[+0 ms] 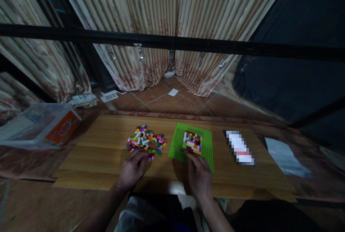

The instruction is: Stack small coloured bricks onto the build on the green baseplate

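Observation:
A loose pile of small toy building bricks (145,140) in many colours lies on the wooden table (97,160). At the pile's near edge is my left hand (132,169), its fingers curled closed; whatever they may hold is hidden. To the right lies a green studded baseplate (207,144), bearing a patch of joined multicoloured bricks (192,142). My right hand (201,174) is over the baseplate's near part, fingertips pinched close to the patch's front edge. I cannot make out whether a brick is between them.
A blurred-out phone-like object (239,147) lies right of the baseplate, with a clear plastic sheet (287,156) farther right. At the far left stands a clear plastic bin (35,124) with an orange label. A black bar (172,41) crosses in front of the curtains (151,5).

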A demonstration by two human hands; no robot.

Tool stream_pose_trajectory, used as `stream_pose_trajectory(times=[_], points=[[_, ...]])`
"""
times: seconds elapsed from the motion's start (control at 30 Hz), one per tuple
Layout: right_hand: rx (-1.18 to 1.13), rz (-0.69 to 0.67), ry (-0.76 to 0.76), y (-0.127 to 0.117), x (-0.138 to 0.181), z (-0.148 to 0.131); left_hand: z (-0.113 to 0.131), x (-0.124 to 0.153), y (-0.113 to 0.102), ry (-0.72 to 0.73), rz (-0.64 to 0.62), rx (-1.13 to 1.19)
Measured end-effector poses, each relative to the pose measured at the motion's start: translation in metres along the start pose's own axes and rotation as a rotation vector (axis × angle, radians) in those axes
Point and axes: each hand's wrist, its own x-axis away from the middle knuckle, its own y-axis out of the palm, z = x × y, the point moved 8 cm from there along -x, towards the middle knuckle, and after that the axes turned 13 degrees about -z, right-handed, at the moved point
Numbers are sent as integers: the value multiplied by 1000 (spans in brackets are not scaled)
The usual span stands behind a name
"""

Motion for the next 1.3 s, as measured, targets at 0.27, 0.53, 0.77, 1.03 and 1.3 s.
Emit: stream_pose_trajectory(times=[0.27, 0.53, 0.77, 1.03, 1.3], points=[[-80, -282, -109, 61, 3, -48, -11, 11, -7, -92, 104, -18], [9, -390, -189, 100, -22, -79, -25, 18, -28, -264, 351, -88], [100, -340, -180, 110, -25, -77, -49, 12, -12, -379, 316, -72], [190, -342, -265, 114, -24, -81, -47, -6, 6, -409, 249, -159], [208, -367, -277, 110, -19, -78, -26, -20, 19, -377, 219, -130]])
